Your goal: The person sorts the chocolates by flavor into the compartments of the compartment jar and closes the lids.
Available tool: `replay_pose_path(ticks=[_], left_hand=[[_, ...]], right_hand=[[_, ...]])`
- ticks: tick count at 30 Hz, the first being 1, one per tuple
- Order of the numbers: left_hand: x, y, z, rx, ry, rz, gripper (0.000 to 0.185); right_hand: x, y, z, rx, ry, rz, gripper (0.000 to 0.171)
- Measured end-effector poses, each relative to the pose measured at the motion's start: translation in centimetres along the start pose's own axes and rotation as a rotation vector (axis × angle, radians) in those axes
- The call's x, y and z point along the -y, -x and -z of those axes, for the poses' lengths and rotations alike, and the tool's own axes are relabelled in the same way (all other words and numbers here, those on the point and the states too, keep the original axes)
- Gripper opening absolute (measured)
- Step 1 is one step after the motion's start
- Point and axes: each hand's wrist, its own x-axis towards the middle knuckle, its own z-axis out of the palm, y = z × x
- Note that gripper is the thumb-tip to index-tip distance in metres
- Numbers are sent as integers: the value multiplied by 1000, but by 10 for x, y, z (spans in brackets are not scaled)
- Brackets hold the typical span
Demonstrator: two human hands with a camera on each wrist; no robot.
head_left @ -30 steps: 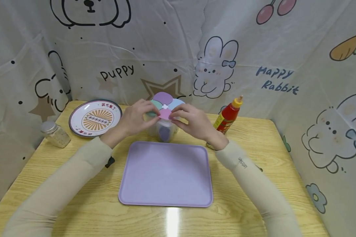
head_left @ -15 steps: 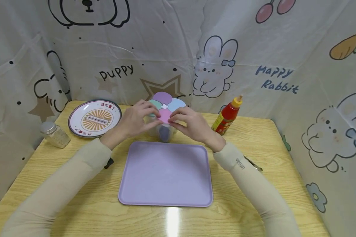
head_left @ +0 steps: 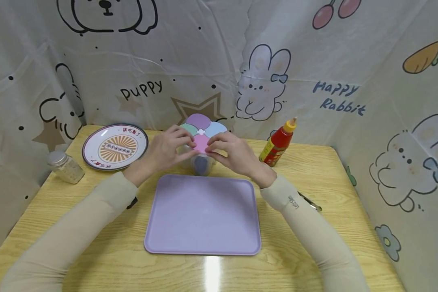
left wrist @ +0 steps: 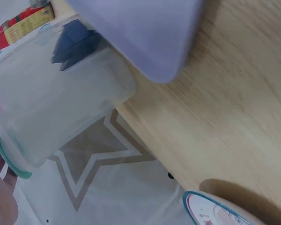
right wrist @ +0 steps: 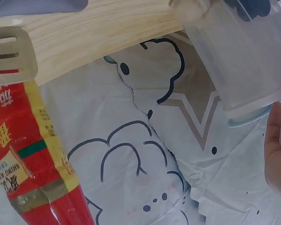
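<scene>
Container's pink lid (head_left: 202, 142) pinched by curled left hand (head_left: 166, 149) and right hand (head_left: 232, 152).

Both arms wear long, close-fitting beige sleeves that run down to the wrists; the right sleeve (head_left: 306, 227) carries a small dark line of lettering near the cuff; the left sleeve (head_left: 76, 227) is plain; both the left hand (head_left: 164, 150) and the right hand (head_left: 233, 153) are bare, without rings or gloves.

Lilac tray (head_left: 202, 219), red bottle (head_left: 278, 142), pastel four-coloured lid (head_left: 202, 129).
</scene>
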Motion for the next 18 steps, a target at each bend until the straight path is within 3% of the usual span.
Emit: replay_pose_path(ticks=[12,18], left_hand=[[-1,5,-2,-17,31,27,22],[-6,4,2,-2,24,55,23]], right_hand=[[1,2,0,-4,-9,-2,11],[-1,8,9,28,-105,-72,19]])
